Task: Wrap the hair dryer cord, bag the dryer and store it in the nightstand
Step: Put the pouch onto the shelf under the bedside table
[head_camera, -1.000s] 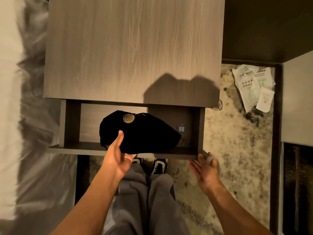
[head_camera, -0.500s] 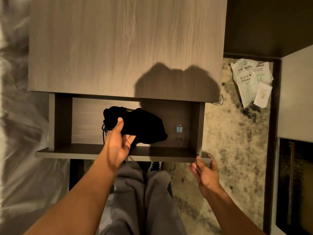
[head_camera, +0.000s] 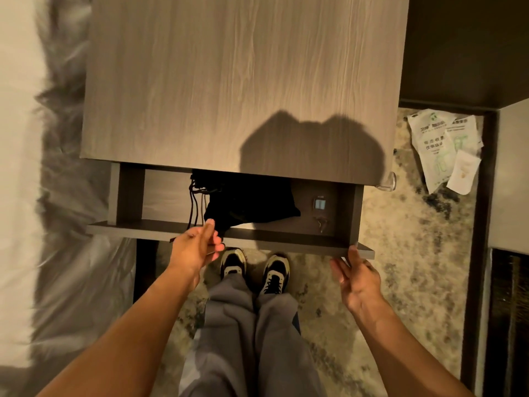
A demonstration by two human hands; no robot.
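Since a moment ago my left hand point(head_camera: 200, 245) has let go of the bag point(head_camera: 252, 200) and drawn back to the drawer point(head_camera: 286, 247) front, fingers loosely curled, empty. Right hand point(head_camera: 356, 277) is spread open, fingertips at the front's right corner. Now the bag lies inside the drawer — its back half hidden under the nightstand point(head_camera: 243, 81) top, drawstrings point(head_camera: 196, 204) trailing left. Something small sits right of it; I cannot make it out. Bare drawer floor lies either side — carpet point(head_camera: 400, 239) to the right.

Both hands reach forward, left hand point(head_camera: 197, 247) loosely curled, right hand point(head_camera: 356, 277) open, fingers spread.
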